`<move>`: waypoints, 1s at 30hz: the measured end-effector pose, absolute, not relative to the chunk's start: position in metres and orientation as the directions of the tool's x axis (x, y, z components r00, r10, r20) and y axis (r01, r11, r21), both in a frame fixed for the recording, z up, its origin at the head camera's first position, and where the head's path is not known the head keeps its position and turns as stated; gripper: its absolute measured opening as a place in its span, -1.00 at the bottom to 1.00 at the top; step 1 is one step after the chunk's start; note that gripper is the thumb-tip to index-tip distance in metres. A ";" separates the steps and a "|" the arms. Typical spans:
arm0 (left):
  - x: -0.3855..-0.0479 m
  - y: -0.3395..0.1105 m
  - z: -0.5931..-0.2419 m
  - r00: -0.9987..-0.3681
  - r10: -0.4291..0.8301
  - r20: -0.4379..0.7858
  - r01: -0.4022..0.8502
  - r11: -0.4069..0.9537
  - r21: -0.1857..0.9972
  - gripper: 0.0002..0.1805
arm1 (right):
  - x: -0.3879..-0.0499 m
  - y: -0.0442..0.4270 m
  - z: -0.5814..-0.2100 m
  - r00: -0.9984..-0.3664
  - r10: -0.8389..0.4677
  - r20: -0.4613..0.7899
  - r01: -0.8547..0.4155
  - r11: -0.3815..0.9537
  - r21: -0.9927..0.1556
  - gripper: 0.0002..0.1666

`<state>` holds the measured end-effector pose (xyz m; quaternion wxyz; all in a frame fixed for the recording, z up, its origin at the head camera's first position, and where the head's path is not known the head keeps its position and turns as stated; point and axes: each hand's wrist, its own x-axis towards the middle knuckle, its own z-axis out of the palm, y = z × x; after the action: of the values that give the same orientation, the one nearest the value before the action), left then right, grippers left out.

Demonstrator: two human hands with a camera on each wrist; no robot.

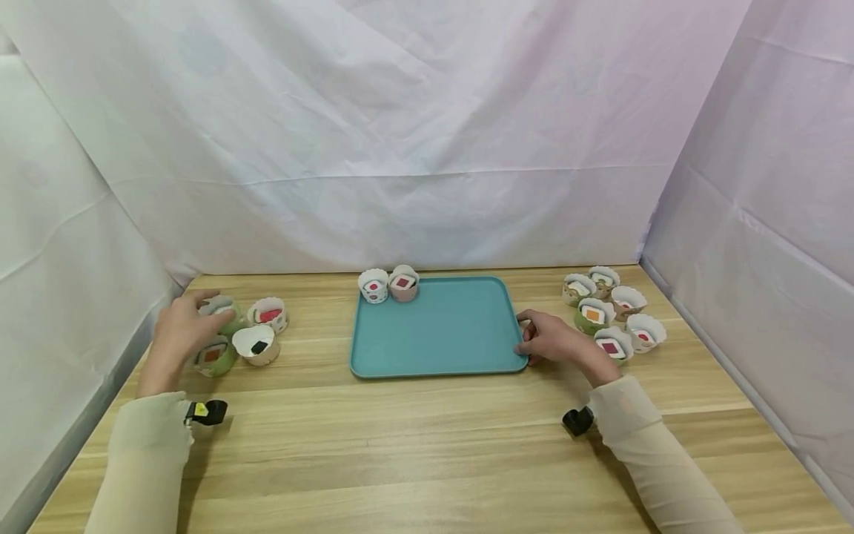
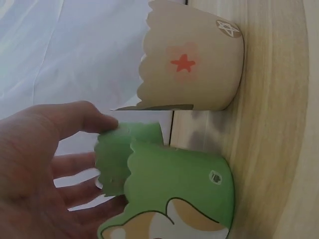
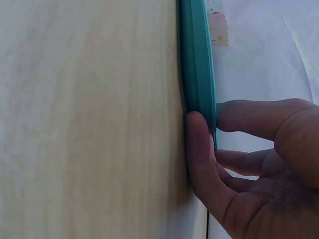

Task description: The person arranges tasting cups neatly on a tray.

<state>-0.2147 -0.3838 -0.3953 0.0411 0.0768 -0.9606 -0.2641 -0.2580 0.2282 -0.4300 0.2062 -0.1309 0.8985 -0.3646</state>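
Observation:
My left hand (image 1: 181, 330) is at a group of paper baking cups on the left. Its thumb and fingers hold the rim of a green baking cup (image 2: 129, 154), partly hidden behind a nearer green baking cup (image 2: 179, 184) with an animal print. Beside these stand a beige cup (image 2: 194, 55) with a red star and a pinkish cup (image 1: 268, 314) with a red piece inside. At the centre lies a teal tray (image 1: 434, 334); my right hand (image 1: 554, 337) pinches its right edge near the front corner, with fingers above and below the rim (image 3: 199, 74).
Two paper cups, one white-patterned (image 1: 374, 286) and one pink (image 1: 403, 284), stand at the tray's back left corner. Several more cups (image 1: 628, 302) with small pieces inside cluster on the right. White cloth (image 1: 427, 133) hangs behind the wooden table (image 1: 400, 452) and along both sides.

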 end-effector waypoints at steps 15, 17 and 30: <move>-0.216 -0.379 -0.393 -0.972 -0.211 0.101 -0.132 0.851 0.508 -0.20 | -0.259 0.229 -0.429 -0.879 -0.390 -0.276 -0.087 0.699 -0.710 -0.15; -0.217 -0.377 -0.393 -0.968 -0.224 0.110 -0.137 0.845 0.518 -0.19 | -0.259 0.229 -0.430 -0.878 -0.390 -0.276 -0.086 0.697 -0.712 -0.14; -0.215 -0.368 -0.393 -0.958 -0.250 0.139 -0.139 0.833 0.536 -0.19 | -0.258 0.229 -0.431 -0.877 -0.394 -0.274 -0.094 0.701 -0.707 -0.15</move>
<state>-0.2155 -0.3679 -0.3930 0.1022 0.1022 -0.9518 -0.2705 -0.2584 0.2290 -0.4311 0.2074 -0.1359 0.8986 -0.3619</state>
